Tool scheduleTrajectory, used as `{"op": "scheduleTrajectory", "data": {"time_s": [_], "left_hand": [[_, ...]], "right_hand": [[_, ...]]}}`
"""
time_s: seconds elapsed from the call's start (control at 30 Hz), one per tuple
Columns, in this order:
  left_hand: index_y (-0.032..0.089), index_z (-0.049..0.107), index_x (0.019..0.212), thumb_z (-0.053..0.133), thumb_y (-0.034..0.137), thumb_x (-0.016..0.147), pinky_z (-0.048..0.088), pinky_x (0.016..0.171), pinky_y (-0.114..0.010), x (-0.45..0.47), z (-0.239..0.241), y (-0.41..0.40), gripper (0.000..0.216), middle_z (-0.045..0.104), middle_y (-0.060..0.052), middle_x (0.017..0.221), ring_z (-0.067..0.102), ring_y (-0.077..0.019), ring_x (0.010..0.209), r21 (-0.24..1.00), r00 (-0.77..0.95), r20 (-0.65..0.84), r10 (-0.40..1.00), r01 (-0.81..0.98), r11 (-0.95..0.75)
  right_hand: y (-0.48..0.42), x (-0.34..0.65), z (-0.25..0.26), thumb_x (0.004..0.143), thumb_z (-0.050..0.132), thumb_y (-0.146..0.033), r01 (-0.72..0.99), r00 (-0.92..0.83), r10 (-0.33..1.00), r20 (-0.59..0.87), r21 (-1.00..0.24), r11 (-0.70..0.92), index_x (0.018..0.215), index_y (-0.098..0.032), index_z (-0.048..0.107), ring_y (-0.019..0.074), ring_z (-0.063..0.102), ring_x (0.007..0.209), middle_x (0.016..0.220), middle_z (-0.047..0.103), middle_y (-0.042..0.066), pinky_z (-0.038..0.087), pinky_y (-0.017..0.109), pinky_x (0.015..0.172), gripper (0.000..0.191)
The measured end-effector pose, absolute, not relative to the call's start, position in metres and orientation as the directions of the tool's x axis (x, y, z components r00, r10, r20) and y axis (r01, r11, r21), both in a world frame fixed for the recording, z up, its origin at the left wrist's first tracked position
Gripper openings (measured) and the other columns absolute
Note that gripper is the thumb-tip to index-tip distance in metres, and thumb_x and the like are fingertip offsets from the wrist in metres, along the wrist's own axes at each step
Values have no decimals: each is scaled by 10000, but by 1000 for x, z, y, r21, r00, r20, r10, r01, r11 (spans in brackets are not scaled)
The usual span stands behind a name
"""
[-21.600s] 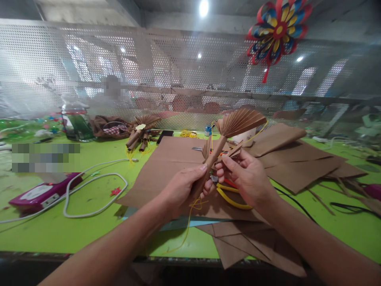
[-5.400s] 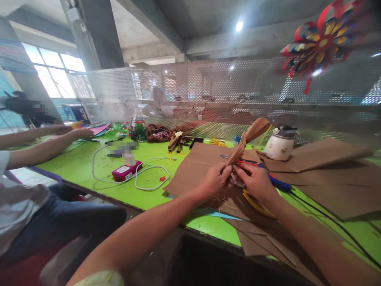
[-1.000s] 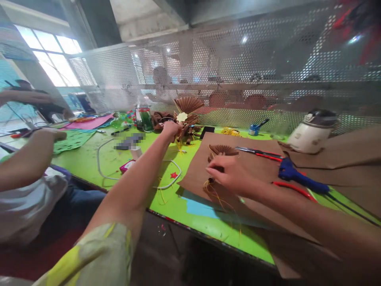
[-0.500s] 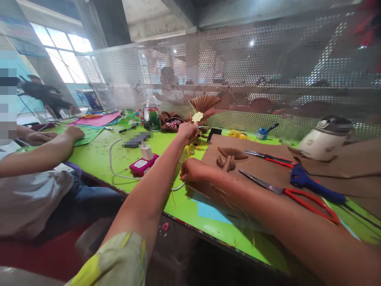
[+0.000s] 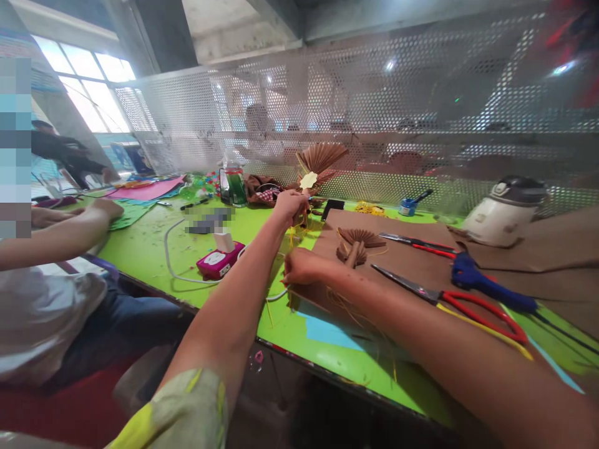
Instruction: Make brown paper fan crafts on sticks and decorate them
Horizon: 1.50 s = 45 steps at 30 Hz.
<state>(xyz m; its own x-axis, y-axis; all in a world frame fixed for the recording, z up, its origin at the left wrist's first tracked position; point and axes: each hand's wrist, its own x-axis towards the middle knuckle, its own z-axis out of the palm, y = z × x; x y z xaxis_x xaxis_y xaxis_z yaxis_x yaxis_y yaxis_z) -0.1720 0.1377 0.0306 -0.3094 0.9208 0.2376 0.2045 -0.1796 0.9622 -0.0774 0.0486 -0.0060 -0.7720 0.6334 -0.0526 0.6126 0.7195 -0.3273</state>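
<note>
In the head view my left hand [image 5: 291,207] reaches forward over the green table, its fingers closed round the lower end of a pleated brown paper fan [image 5: 325,159]. A cream flower-shaped piece [image 5: 308,181] sits at the fan's base. My right hand [image 5: 302,266] is closed nearer the table edge, above brown paper; whatever its fingertips hold is hidden. Yellow strands [image 5: 294,236] lie between the two hands. Beside my right forearm, a second pleated paper piece [image 5: 360,238] with a rolled stem rests on brown paper [image 5: 322,249].
To the right lie red-handled scissors [image 5: 412,284], another pair [image 5: 407,241] and a blue glue gun [image 5: 491,288]. A white kettle [image 5: 498,215] stands behind. On the left are a pink power strip [image 5: 218,262], a white cable and another person's arm [image 5: 70,227]. Perforated metal screens the back.
The view has shifted slightly, so most things sit a little further left. Both hands keep nearly the same pose, the left still gripping the paper fan.
</note>
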Motion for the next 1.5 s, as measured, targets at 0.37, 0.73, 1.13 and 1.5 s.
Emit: {"op": "scheduleTrajectory", "data": {"time_s": [0.37,0.73,1.13,1.5], "left_hand": [[118,504,573,581,150,717,342,421,-171,-174,35,130,167,511,25,447,424,-46,383,970,-282,237,930,115,-212],[106,538,665,547,117,742,363,422,-187,-116,61,96,79,589,-38,563,498,-72,430,993,-31,117,993,-5,-117],[89,626,838,711,75,577,408,505,-192,-33,44,18,275,634,-40,671,558,-85,526,982,401,-36,915,-156,107],[123,586,918,715,85,574,381,435,-178,-27,17,22,369,590,19,646,501,-61,466,979,275,0,961,-197,56]], "right_hand": [[51,-64,-14,696,632,-155,505,-685,711,158,-600,620,875,-110,624,89,557,628,744,653,25,390,174,525,185],[44,47,15,682,657,-285,-95,-471,865,174,-985,146,846,-120,567,71,548,499,643,650,14,438,219,521,249],[17,137,27,672,700,-330,52,-472,862,184,-970,236,1012,-141,494,73,471,442,529,571,-56,344,208,463,440],[27,150,4,716,609,-304,50,-277,940,200,-974,222,878,-134,588,107,546,584,684,627,14,439,267,609,236]]}}
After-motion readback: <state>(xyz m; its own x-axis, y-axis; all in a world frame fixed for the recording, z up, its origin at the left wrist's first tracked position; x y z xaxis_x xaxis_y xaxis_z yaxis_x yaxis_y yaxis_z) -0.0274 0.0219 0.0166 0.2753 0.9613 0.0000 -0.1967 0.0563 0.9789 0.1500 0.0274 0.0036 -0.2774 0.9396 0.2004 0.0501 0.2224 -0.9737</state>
